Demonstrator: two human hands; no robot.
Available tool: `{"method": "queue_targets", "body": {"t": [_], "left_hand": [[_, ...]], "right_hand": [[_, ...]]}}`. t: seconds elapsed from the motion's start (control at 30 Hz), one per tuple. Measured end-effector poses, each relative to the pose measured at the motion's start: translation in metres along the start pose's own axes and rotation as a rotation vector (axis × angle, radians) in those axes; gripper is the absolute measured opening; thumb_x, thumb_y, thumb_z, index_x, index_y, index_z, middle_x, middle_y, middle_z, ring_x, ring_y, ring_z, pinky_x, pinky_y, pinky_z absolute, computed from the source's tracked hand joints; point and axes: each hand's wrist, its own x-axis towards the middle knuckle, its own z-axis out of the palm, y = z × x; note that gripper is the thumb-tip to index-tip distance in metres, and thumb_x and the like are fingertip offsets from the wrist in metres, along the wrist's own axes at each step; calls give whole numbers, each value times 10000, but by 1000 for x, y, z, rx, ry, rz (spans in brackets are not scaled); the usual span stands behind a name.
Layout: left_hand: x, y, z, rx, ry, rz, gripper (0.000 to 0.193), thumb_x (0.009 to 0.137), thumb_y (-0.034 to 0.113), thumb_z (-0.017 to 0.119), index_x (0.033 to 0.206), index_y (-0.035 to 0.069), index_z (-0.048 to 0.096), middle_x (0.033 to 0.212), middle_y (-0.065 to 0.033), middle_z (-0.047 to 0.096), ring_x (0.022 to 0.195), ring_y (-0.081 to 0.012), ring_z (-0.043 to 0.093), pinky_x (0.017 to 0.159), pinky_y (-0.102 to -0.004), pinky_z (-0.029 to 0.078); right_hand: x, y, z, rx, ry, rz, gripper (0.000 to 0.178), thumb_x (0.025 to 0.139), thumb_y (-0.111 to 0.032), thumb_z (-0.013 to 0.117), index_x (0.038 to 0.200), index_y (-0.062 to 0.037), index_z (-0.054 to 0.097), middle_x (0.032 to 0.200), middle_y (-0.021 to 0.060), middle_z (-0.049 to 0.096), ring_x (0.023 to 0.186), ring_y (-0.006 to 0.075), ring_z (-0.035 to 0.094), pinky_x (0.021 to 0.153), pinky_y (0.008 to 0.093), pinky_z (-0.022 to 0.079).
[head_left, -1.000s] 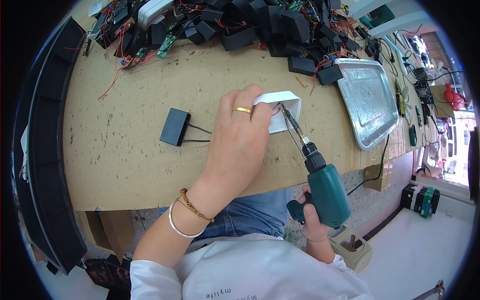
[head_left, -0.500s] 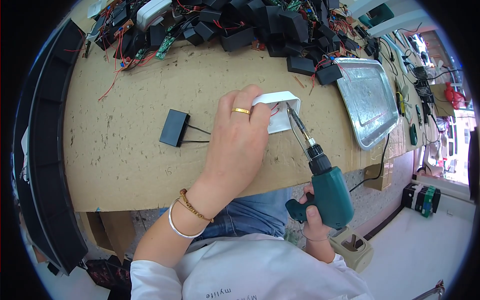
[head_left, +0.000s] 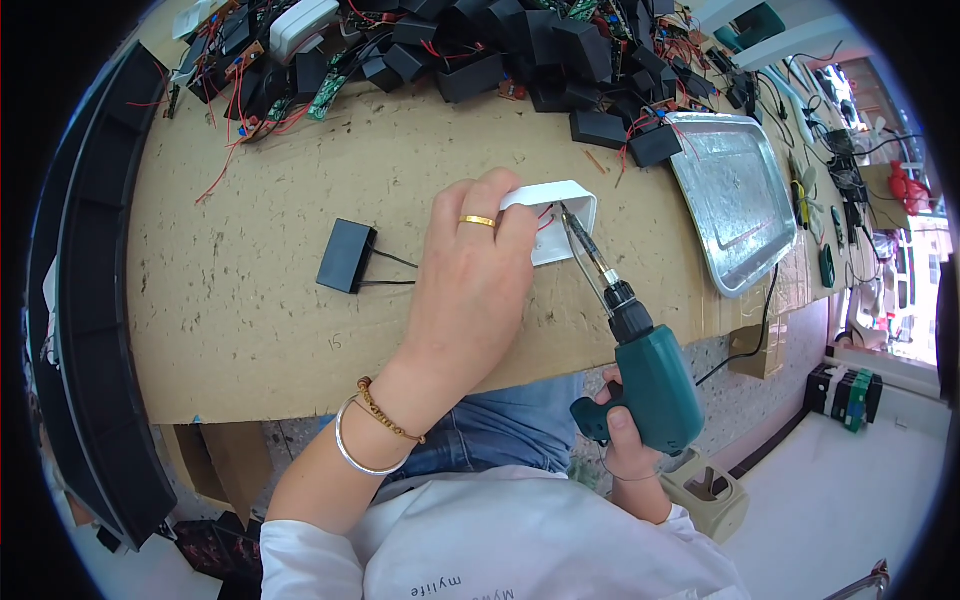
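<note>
My left hand lies over a small white plastic housing on the cardboard-covered bench, fingers gripping its near left edge. My right hand holds a teal electric screwdriver by its pistol grip. Its long bit slants up and left, with the tip inside the open white housing beside red wires. A black box-shaped part with two thin black leads lies on the bench left of my left hand.
A heap of black housings, circuit boards and red wires runs along the far edge. A metal tray sits at the right, tools beyond it. A black rack borders the left side. A cable hangs off the bench's right front.
The screwdriver has tilted a little, its body shifting slightly right and down while the bit tip stays in the white housing. My left hand holds its place.
</note>
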Motion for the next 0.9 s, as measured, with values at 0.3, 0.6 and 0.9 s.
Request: {"method": "queue_targets", "body": {"t": [0.3,0.6,0.9], "left_hand": [[0,-1,0,1,-19,-5,159,781,-39,634,902,14,546,1179,-136,511,1040,-358,493,866,-421,462],[-1,-1,1,-13,-20,2,172,784,-43,627,916,7,530,1184,-143,502,1040,-368,491,858,-425,464],[0,-1,-1,-10,-24,1,175,786,-48,622,920,0,521,1177,-153,500,1034,-368,492,857,-420,462]], "right_hand": [[2,-3,1,16,-6,11,519,810,-349,706,1142,28,575,1040,119,608,791,158,582,711,300,493],[2,-4,0,1,-19,2,471,825,-299,680,1132,41,572,1024,128,599,788,159,582,702,301,496],[6,-6,1,-3,-63,12,398,839,-311,660,1031,27,571,913,106,576,778,174,578,717,314,481]]}}
